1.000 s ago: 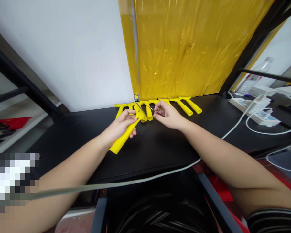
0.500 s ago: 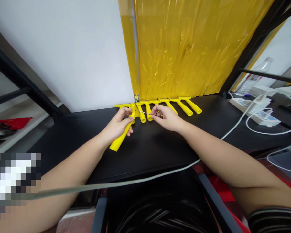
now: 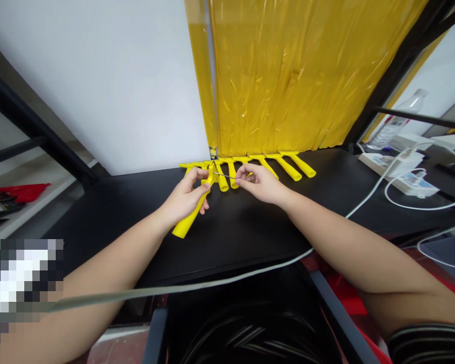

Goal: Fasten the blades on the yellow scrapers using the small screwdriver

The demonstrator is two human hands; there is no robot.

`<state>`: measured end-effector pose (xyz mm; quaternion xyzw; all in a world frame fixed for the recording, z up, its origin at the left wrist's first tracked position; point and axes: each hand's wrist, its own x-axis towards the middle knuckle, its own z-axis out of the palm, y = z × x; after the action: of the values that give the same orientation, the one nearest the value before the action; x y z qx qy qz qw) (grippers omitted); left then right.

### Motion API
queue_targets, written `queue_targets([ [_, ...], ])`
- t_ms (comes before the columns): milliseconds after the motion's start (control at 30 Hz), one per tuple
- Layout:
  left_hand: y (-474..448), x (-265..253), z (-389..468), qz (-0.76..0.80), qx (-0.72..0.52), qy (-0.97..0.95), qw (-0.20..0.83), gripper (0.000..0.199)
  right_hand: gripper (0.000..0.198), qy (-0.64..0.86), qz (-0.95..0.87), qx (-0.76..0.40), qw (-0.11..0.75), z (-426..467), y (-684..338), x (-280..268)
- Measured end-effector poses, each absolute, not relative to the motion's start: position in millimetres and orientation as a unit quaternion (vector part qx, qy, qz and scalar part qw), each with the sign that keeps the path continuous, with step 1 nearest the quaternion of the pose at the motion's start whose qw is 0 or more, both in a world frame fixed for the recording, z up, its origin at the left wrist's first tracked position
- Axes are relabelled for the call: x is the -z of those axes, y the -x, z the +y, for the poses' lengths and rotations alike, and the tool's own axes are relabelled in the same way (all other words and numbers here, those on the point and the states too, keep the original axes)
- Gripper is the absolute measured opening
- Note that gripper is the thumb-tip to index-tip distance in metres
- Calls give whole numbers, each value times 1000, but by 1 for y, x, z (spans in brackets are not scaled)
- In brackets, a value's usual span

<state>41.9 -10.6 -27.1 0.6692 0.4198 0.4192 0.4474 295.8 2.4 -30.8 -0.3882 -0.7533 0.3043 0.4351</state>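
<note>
The left hand grips a yellow scraper above the desk, handle slanting toward the desk's near-left corner. The right hand pinches a thin screwdriver, its shaft pointing left, crosswise to the handle, tip at the scraper's head.

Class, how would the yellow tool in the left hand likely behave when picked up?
The yellow tool is probably stiff, jutting straight past the left hand without visible drooping. It may be fairly light, as a finger-and-thumb grip appears to support it.
</note>
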Motion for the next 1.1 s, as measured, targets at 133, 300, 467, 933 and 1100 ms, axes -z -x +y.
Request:
queue_targets([
  [133,-45,24,-16,448,-410,-690,394,32,19,411,-736,-344,414,5,-295,33],
  [300,-47,19,-21,457,-401,-709,357,30,20,397,-719,-404,402,-1,-289,33],
  [467,-46,18,-19,449,-424,-712,334,27,26,400,-698,-414,426,-2,-289,34],
  [933,-43,17,-16,469,-423,-704,326,32,22,381,-674,-463,432,6,-292,38],
  [1100,-42,20,-16,459,-425,-713,317,31,34,420,-672,-445,416,13,-296,41],
])
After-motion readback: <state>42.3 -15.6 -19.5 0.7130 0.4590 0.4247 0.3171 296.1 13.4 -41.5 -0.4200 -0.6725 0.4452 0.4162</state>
